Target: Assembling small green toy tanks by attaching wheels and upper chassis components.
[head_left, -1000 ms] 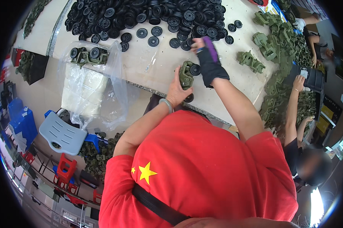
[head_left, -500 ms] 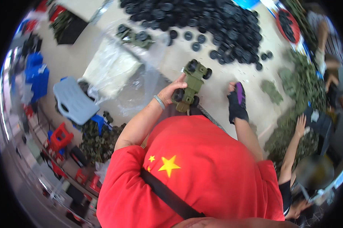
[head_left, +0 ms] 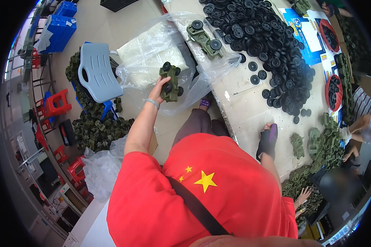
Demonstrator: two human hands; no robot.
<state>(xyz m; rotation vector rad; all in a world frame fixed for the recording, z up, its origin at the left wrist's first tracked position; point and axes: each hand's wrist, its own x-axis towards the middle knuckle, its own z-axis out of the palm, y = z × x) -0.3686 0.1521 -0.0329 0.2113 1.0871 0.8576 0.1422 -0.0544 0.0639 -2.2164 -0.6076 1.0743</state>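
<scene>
So we've got a green toy truck [head_left: 172,95] up in the air off to our left, past the edge of the worktop [head_left: 245,103], with four black wheels showing on it. Our left hand [head_left: 158,89] is clamped on its side. The two hands are well apart: our right hand [head_left: 267,142], in a dark glove with a purple strip and bare fingertips, is over by the worktop's near side. Can't tell if it's touching the surface or gripping anything.

Behind the truck, as we see it, there's a white package [head_left: 154,53] with a clear plastic bag [head_left: 206,87] around it, part of which spreads onto the worktop. A second truck [head_left: 204,42] sits up there on the plastic, two wheels visible. Beside that we've got a big heap of black wheels [head_left: 255,33], plus a few loose ones near its edge.

Further right, a couple of green truck bodies [head_left: 297,145] lie near a long pile of green parts [head_left: 327,142], and a co-worker's hand [head_left: 304,194] is over at its lower end. Two red trays [head_left: 328,98] hold dark pieces. Out left: a grey chair [head_left: 101,72], red stools [head_left: 57,103] and blue crates [head_left: 58,33].
</scene>
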